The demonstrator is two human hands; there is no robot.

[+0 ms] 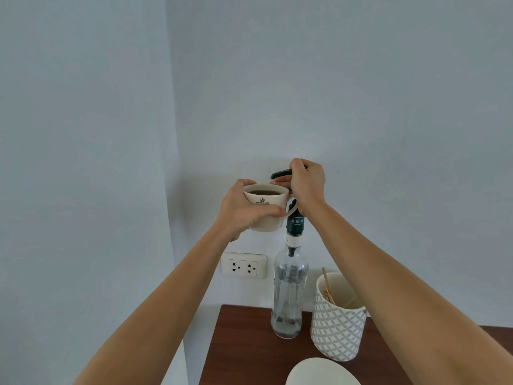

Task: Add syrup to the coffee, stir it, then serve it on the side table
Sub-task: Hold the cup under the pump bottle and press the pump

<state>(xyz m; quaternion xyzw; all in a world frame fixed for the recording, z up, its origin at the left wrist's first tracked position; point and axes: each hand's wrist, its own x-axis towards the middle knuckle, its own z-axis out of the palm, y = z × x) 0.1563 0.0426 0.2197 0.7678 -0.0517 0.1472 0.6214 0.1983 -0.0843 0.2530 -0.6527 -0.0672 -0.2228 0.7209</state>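
The brown table lies bare from the syrup bottle out toward 9 o'clock, up to its left edge. At 3 o'clock of the bottle a patterned holder with wooden sticks stands just beside it, leaving a thin gap, and a white saucer blocks the near edge at 5 o'clock. Above, the cup in the left hand and the right hand on the pump crowd the bottle's 12 o'clock.

I see a dark brown wooden table pushed into the corner against the pale wall. On it stands a clear glass bottle, upright near the back edge. Just to its right sits a white pot with a grey lattice pattern, holding wooden sticks. At the near edge, part of a white saucer shows.
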